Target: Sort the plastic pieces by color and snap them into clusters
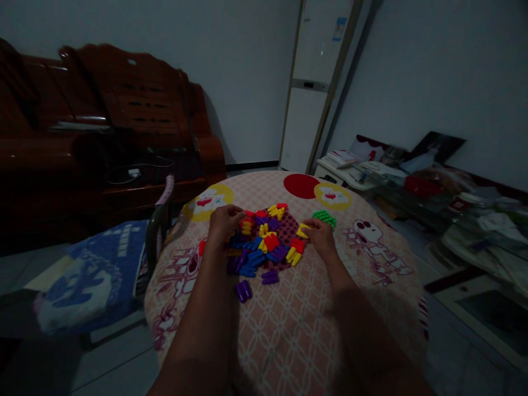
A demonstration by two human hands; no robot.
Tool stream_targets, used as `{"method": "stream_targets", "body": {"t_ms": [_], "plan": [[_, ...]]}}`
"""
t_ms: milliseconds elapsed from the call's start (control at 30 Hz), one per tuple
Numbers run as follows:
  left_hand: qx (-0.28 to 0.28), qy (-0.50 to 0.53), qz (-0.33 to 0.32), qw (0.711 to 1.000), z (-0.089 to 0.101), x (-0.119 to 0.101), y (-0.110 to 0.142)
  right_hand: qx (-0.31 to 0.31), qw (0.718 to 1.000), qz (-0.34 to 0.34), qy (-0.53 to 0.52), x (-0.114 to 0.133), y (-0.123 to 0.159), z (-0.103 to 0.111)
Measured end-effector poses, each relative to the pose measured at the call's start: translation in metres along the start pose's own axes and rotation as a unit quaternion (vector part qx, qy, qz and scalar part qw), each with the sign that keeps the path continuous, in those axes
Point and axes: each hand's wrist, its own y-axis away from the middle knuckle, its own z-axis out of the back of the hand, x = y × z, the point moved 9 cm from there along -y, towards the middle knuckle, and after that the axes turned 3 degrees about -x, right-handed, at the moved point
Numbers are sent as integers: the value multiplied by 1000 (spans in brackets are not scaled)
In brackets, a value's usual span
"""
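Plastic building blocks in red, yellow, blue and purple lie in a loose pile [256, 257] on the round table, several of them joined into small figures. My left hand [223, 223] is at the pile's left side, fingers bent together beside red and yellow blocks [246, 224]. What its fingertips hold, if anything, is hidden. At the pile's right, my right hand [320, 237] pinches a yellow block [303, 230]. Just below that sits a red and yellow block figure [296, 252]. Behind my right hand is a cluster of green blocks [324, 218]. Two purple blocks [243, 291] [270, 277] lie nearest me.
A patterned cloth [284, 330] covers the table. To the left stand a chair with a blue cover [99, 275] and a wooden sofa [136, 82]. Cluttered glass-topped furniture [383, 181] is on the right, and a tall white cabinet-like unit [309, 88] stands behind.
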Motion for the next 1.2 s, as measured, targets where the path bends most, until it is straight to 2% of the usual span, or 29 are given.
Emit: {"method": "stream_targets", "body": {"t_ms": [100, 167, 233, 333, 400, 500, 600, 667, 833, 967, 1067, 1200], "plan": [[85, -138, -31, 986, -14, -8, 3, -78, 996, -30, -14, -7, -9, 42], [139, -204, -44, 968, -24, -10, 6, -137, 990, -28, 11, -11, -15, 82], [165, -253, -54, 952, -30, -11, 8, -197, 976, -26, 87, -16, -19, 126], [169, -298, -71, 937, -35, -13, 8, -274, 922, -4, 274, -18, -23, 179], [166, -316, -82, 931, -37, -14, 7, -303, 882, 10, 360, -21, -27, 198], [155, -327, -85, 928, -36, -14, 5, -291, 859, 16, 421, -32, -36, 200], [134, -316, -89, 935, -32, -13, 4, -237, 861, -6, 451, -51, -44, 191], [119, -304, -87, 941, -28, -13, 3, -222, 862, -13, 455, -61, -45, 190], [95, -249, -66, 962, -20, -15, 3, -266, 873, -10, 408, -71, -44, 203], [62, -149, -38, 986, -15, -16, 3, -305, 875, -9, 375, -74, -45, 207], [44, -32, -4, 999, -16, -12, 3, -318, 879, 15, 355, -72, -45, 206], [62, 150, 44, 986, -31, -13, 8, -319, 886, 25, 336, -64, -44, 205]]}}
